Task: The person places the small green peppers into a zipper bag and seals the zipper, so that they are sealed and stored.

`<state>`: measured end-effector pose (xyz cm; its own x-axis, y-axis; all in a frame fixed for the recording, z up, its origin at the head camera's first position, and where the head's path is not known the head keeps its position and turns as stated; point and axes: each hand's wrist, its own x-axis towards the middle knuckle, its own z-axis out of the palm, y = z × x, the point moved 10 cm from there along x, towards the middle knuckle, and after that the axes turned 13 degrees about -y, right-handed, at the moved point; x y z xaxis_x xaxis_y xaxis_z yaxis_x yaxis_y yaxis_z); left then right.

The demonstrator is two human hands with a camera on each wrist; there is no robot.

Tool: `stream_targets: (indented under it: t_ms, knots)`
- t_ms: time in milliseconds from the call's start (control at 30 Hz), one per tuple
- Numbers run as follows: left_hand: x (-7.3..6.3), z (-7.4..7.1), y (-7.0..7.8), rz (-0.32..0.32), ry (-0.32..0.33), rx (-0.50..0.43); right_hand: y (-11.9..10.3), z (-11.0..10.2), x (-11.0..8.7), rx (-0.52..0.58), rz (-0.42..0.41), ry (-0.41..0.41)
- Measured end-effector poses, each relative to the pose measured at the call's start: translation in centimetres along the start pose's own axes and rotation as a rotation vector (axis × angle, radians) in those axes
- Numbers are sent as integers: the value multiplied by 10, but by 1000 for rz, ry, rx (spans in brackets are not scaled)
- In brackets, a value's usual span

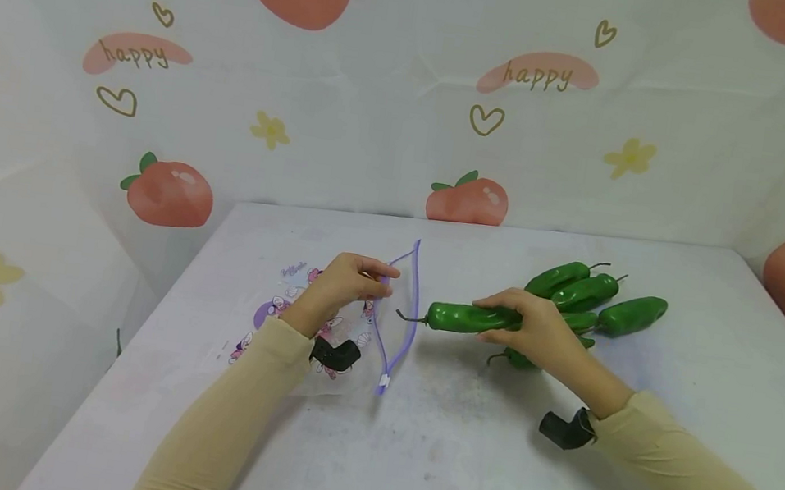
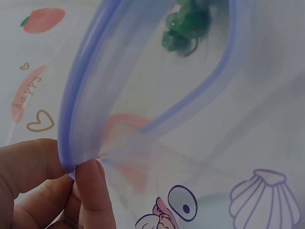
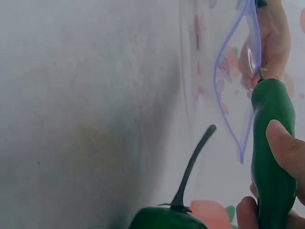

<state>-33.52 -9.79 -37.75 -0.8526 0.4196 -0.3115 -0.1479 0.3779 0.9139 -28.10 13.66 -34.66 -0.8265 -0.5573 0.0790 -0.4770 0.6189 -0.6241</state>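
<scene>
A clear zip bag (image 1: 271, 316) with purple edging and printed cartoon figures stands tilted at the left of the table. My left hand (image 1: 344, 288) pinches the purple edge (image 2: 71, 119) of its mouth, which gapes toward the right. My right hand (image 1: 533, 330) grips a long green chili pepper (image 1: 461, 318) around its body, thumb on one side. The pepper's stem points at the bag's mouth, and in the head view its tip overlaps the near edge. Several more green peppers (image 1: 585, 293) lie behind and under the right hand, partly hidden by it.
A white slider (image 1: 384, 381) sits at the lower corner of the bag's mouth. The pale table (image 1: 406, 479) meets a hanging cloth (image 1: 380, 111) printed with fruit, hearts and flowers at its back. A black wrist mount (image 1: 565, 429) hangs below the right wrist.
</scene>
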Motion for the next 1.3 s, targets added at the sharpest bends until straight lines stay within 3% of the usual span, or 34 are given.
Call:
stream_targets:
  t_ms: [867, 1300]
  knots:
    - [2, 2, 3, 1, 4, 17, -7, 26, 11, -71, 23, -89]
    - [2, 3, 2, -12, 1, 20, -15, 33, 16, -8, -15, -125]
